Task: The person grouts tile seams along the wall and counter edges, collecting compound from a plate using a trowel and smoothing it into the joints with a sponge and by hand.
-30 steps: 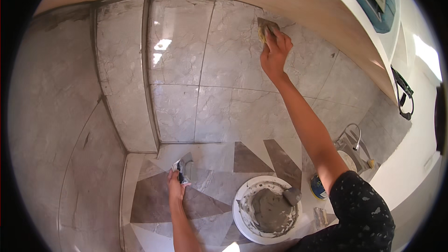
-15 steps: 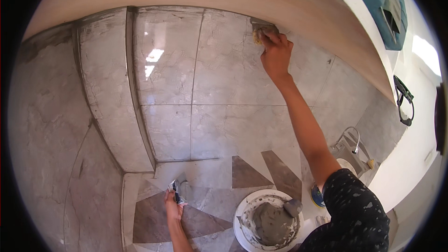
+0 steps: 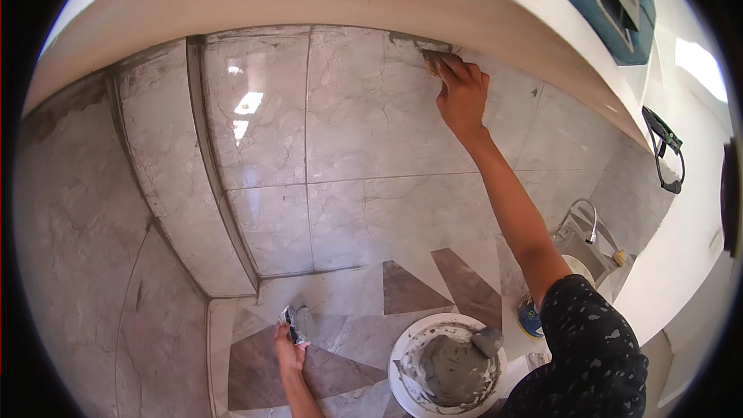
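My right hand (image 3: pixel 463 94) grips a flat scraper (image 3: pixel 433 56) with a yellowish edge against the top of the glossy marbled wall tiles (image 3: pixel 348 108), just under a beige overhang, where dark grey smears show. My left hand (image 3: pixel 288 344) holds a crumpled silver-and-dark object (image 3: pixel 296 323), too small to make out, low over the patterned tiles (image 3: pixel 263 375). Beside it at the lower centre is a round white tub (image 3: pixel 406 371) of grey paste, with a grey tool (image 3: pixel 487 340) resting on its right rim.
A tiled pillar (image 3: pixel 159 139) stands at the left. At right are a steel tap (image 3: pixel 590 213), a blue-labelled can (image 3: pixel 529 316) partly behind my arm, and a black cabled object (image 3: pixel 664 147) on the white wall. Above, a ledge holds a teal item (image 3: pixel 623 39).
My right hand with the scraper stays along the top edge of the tiles, shifting slightly. The whole view has shifted, so the overhang shows more. My left hand still holds its object.
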### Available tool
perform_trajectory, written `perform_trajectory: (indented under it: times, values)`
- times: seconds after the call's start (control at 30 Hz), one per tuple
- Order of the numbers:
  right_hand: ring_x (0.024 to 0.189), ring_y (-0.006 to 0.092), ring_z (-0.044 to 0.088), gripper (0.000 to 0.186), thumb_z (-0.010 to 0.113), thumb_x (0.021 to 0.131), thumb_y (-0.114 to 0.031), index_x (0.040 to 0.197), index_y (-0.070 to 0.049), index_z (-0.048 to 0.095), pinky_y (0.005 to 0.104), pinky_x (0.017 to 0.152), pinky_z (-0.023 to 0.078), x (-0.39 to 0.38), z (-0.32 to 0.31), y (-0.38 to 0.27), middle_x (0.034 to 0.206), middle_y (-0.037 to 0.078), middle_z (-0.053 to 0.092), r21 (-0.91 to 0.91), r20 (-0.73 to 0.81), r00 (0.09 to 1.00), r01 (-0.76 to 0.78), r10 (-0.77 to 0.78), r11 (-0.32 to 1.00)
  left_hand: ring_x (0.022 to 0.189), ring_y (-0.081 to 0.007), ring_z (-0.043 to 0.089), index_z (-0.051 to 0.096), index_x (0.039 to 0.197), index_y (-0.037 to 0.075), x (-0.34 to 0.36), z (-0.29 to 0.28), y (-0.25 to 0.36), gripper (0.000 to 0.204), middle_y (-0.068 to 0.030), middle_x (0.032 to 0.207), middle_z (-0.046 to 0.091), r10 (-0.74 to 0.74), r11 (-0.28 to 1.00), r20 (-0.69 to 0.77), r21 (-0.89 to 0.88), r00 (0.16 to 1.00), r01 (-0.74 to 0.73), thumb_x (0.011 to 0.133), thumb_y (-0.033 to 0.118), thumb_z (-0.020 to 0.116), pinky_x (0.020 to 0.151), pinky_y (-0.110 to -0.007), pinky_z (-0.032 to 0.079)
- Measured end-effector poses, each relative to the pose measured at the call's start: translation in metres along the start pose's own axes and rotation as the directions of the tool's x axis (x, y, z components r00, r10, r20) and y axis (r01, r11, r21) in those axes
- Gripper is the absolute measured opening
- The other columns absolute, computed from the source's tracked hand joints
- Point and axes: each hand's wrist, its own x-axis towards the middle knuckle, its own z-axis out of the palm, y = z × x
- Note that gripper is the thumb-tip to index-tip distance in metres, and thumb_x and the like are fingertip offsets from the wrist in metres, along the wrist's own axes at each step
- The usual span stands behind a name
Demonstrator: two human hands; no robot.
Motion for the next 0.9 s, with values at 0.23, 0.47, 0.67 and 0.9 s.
perform_trajectory:
  times: [0.23,0.47,0.67,0.9]
  values:
    - [0.086,0.0209,0.049,0.037,0.06,0.056,0.002,0.092,-0.007,0.065,0.0366,0.076,0.037,-0.017,0.023,0.026,0.103,-0.001,0.055,-0.085,-0.149,0.986,-0.086,0.073,0.993,0.072,-0.0215,0.062,0.047,0.111,0.005,0.006,0.004,-0.005,0.031,-0.0076,0.095,0.057,-0.003,1.0,0.02,-0.016,1.0,0.003,0.082,0.015,0.044,0.044,-0.034,0.053]
    - [0.086,0.0218,0.05,0.037,0.06,0.058,0.002,0.094,-0.006,0.064,0.0354,0.073,0.039,-0.02,-0.006,0.047,0.104,0.002,0.056,-0.114,0.018,0.998,-0.057,0.06,0.992,0.073,-0.022,0.062,0.048,0.11,0.004,-0.001,0.005,0.002,0.03,-0.0078,0.094,0.058,-0.016,0.997,-0.063,-0.074,0.998,0.011,0.082,0.012,0.043,0.046,-0.035,0.053]
    - [0.085,0.0228,0.052,0.036,0.06,0.06,0.0,0.095,-0.005,0.064,0.0356,0.068,0.047,-0.029,0.01,0.062,0.1,0.001,0.056,-0.19,-0.055,0.994,-0.106,0.098,0.976,0.079,-0.0227,0.062,0.049,0.109,0.005,0.004,0.003,-0.003,0.028,-0.0084,0.097,0.059,-0.017,0.999,0.072,-0.033,0.997,0.019,0.083,0.012,0.042,0.056,-0.035,0.053]
    - [0.079,0.0227,0.054,0.028,0.061,0.06,-0.001,0.088,-0.005,0.065,0.0349,0.065,0.048,-0.035,-0.019,0.092,0.097,0.002,0.058,-0.2,0.054,0.998,-0.01,0.021,0.98,0.076,-0.0231,0.062,0.049,0.11,0.005,0.004,0.0,-0.001,0.029,-0.0097,0.097,0.059,-0.015,0.997,-0.047,-0.078,0.999,0.011,0.083,0.011,0.04,0.051,-0.035,0.052]
